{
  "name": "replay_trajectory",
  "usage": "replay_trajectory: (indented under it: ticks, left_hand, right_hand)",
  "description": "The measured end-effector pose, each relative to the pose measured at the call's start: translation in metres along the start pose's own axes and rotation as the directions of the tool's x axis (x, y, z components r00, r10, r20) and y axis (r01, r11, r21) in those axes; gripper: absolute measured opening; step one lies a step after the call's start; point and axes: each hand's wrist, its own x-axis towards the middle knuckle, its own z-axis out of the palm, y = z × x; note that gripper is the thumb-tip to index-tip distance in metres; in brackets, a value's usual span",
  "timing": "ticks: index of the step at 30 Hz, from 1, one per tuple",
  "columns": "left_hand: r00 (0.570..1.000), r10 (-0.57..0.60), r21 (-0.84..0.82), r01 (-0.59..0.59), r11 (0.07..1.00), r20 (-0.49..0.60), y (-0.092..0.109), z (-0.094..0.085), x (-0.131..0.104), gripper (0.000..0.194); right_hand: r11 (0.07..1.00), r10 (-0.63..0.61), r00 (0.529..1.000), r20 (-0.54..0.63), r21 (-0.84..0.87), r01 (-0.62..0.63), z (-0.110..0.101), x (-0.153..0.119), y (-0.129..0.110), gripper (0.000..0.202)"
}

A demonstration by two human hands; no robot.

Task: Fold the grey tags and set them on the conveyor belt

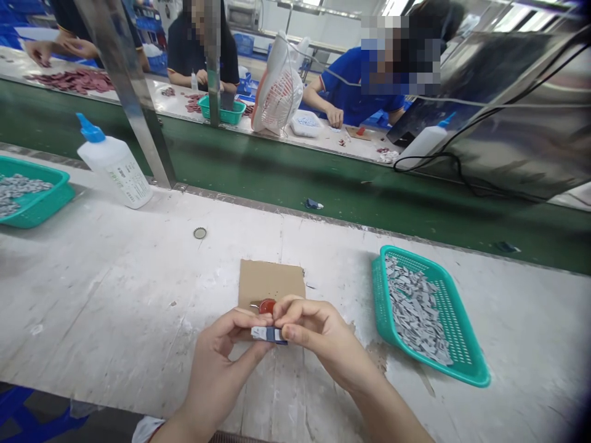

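Nearest the lens, two bare forearms reach up from 6 o'clock, a pale cuff at the left wrist. Clock read from the hands, 12 straight ahead.

Left hand: thumb below and fingertips above, pinched on the pale grey end of a small grey-and-navy tab. Right hand: thumb and fingertips together on the tab's navy end. Tab sits at the centre of the dial, held between the two hands above the near part of a brown cardboard square.

On the card, just beyond the fingers at 12: a red round object, partly covered, kind unclear. Worktop whitish, scuffed and stained.

At 3 o'clock, a teal plastic basket of loose grey pieces. At 11, a crimped metal bottle cap. Between 10 and 11, a white squeeze bottle with blue nozzle, upright; label too small to read. At 10, second teal basket, cut by the frame edge, also holding grey pieces.

Across 12 runs a green conveyor belt; a dark blue scrap lies on it. Beyond, between 12 and 1, a co-worker in a blue shirt.
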Motion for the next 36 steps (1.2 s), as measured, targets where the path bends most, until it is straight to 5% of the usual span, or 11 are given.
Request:
replay_trajectory:
  ticks: [5, 9, 16, 18, 20, 23, 25, 27, 31, 36]
  left_hand:
    - [0.998, 0.062, 0.051, -0.060, 0.997, -0.025, 0.005, 0.005, 0.003, 0.009]
    - [0.997, 0.076, 0.087, -0.075, 0.993, -0.002, 0.008, 0.009, 0.008, 0.008]
    - [0.983, -0.100, -0.057, 0.110, 0.992, 0.155, 0.023, 0.017, 0.031, 0.019]
    - [0.979, -0.134, -0.083, 0.148, 0.986, 0.154, 0.027, 0.014, 0.052, 0.024]
    - [0.984, -0.152, -0.098, 0.161, 0.982, 0.089, 0.032, 0.006, 0.081, 0.027]
    - [0.995, -0.100, -0.035, 0.099, 0.994, -0.018, 0.038, -0.012, 0.139, 0.025]
    - [0.996, -0.016, 0.076, 0.023, 0.997, -0.091, 0.043, -0.027, 0.183, 0.019]
    - [0.972, 0.089, 0.246, -0.034, 0.969, -0.219, 0.048, -0.039, 0.225, 0.013]
    - [0.925, 0.218, 0.562, -0.005, 0.827, -0.313, 0.055, -0.056, 0.291, 0.012]
    - [0.881, 0.335, 0.783, 0.061, 0.619, -0.334, 0.056, -0.061, 0.328, 0.011]
  right_hand:
    - [0.974, 0.083, 0.995, 0.054, 0.207, -0.093, 0.006, 0.001, 0.001, 0.027]
    - [0.976, 0.016, 1.000, -0.015, 0.218, -0.013, 0.008, -0.002, 0.000, 0.034]
    - [0.985, -0.033, 0.999, 0.005, 0.168, 0.031, -0.001, -0.009, -0.009, 0.037]
    - [0.996, -0.094, 0.995, -0.018, -0.001, 0.094, -0.017, -0.014, -0.022, 0.038]
    - [0.932, -0.210, 0.962, -0.174, -0.332, 0.144, -0.044, -0.021, -0.036, 0.031]
    - [0.681, -0.362, 0.808, -0.465, -0.724, -0.111, -0.104, -0.031, -0.051, 0.026]
    - [0.547, -0.349, 0.695, -0.628, -0.739, -0.393, -0.147, -0.035, -0.051, 0.027]
    - [0.396, -0.266, 0.651, -0.711, -0.697, -0.598, -0.181, -0.037, -0.046, 0.028]
    - [0.336, -0.215, 0.648, -0.730, -0.679, -0.653, -0.210, -0.034, -0.031, 0.019]
    - [0.307, -0.244, 0.639, -0.729, -0.683, -0.663, -0.209, -0.030, -0.025, 0.015]
